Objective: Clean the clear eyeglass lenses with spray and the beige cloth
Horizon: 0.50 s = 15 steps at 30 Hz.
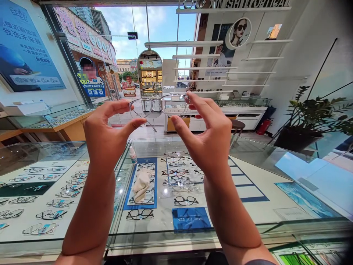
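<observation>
A pair of clear-framed glasses (158,105) is held up at eye level, lenses facing away toward the shop window. My left hand (106,134) pinches the left rim between thumb and forefinger. My right hand (208,136) pinches the right rim the same way. Both arms rise from below over a glass display counter (248,173). One temple arm hangs down behind the left lens.
On the counter top lie a crumpled beige cloth (142,184) and a small spray bottle (132,155). Many spectacle frames sit under the glass. A potted plant (314,117) stands at right. Another counter and wall shelves stand further back.
</observation>
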Tool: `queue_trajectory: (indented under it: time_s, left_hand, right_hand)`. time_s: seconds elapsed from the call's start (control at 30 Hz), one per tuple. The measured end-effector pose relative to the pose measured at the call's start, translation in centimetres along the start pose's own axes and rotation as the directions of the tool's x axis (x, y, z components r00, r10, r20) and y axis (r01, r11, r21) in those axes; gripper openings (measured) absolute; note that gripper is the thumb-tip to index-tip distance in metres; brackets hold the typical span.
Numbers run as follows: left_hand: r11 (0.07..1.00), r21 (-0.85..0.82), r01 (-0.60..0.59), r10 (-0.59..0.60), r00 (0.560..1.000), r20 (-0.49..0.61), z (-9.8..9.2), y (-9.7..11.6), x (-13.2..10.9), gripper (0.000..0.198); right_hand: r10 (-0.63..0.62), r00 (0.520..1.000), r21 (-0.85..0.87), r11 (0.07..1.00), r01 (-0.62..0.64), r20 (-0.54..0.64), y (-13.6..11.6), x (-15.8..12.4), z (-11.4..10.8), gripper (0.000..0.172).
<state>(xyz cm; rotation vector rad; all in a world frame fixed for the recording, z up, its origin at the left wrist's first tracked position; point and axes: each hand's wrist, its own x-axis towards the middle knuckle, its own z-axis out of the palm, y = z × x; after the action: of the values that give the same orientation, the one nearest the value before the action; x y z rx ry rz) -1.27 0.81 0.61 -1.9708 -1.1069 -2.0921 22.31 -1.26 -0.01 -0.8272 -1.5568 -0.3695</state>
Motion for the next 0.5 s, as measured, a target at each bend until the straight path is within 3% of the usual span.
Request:
queue_trajectory:
  time_s: [0.17,0.5]
  left_hand:
    - [0.997,0.063,-0.038,0.040,0.998,-0.040,0.0,0.0,-0.3,0.043]
    - [0.959,0.058,-0.277,0.281,0.955,-0.093,0.0,-1.0,-0.5,0.041]
  right_hand:
    - [0.016,1.000,-0.016,1.000,-0.016,-0.003,0.2,0.0,0.3,0.058]
    - [0.078,0.996,0.061,0.995,-0.080,0.047,1.2,-0.1,1.0,0.059]
